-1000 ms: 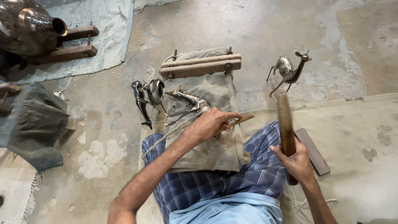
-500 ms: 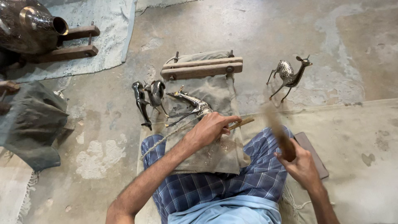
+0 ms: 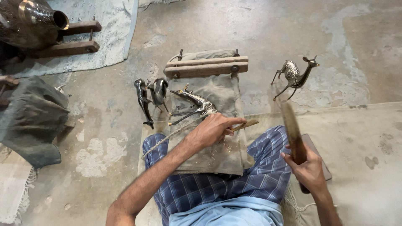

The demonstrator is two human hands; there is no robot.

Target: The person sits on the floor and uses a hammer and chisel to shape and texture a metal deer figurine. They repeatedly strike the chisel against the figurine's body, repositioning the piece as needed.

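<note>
- The left hand, at the centre of the frame, is closed around a thin chisel; the chisel's wooden end pokes out to the right of the fingers.
- Under that hand lies a metal deer, on its side on a cloth spread over the lap; its head points to the upper left, its legs to the left.
- The right hand, at lower right, grips a wooden mallet by its lower end, fingers wrapped tight; the mallet is raised, tilted up and left, and blurred.
- A wooden clamp of two bars sits at the cloth's top edge, above the deer.
- Two dark figurines stand just left of the cloth.
- A second deer stands upright on the concrete floor at upper right, well apart from the hands.
- A large metal vase lies at upper left on wooden blocks.
- A dark rag is bunched at the left edge.
</note>
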